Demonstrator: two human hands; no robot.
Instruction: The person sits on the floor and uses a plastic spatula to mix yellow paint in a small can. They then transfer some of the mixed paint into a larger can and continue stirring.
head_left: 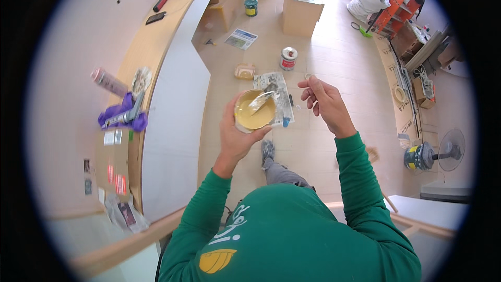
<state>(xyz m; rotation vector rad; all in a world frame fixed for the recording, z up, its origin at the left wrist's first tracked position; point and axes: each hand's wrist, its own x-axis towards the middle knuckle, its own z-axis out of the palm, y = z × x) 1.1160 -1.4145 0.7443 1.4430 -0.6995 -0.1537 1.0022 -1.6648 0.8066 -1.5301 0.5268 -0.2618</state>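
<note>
My left hand (237, 138) is wrapped round a round tub (254, 125) of creamy yellow paint and holds it up in front of my body. A crinkled, clear, shiny piece (261, 102) lies across the tub's mouth, its far end dark; I cannot tell whether it is plastic film or a tool. To the right of the tub my right hand (324, 102) is raised in the air. Its fingers are loosely bent and apart, with nothing visible in them. Beyond the tub, newspaper sheets (276, 81) lie on the floor, partly hidden by it.
A red-and-white can (288, 58) and a shallow tray (245, 71) stand on the floor ahead. Along my left runs a long counter (151, 52) with a cardboard box (116, 162). A wooden rail (125, 243) passes beside me. At right stand a fan (451, 150) and a paint bucket (417, 156).
</note>
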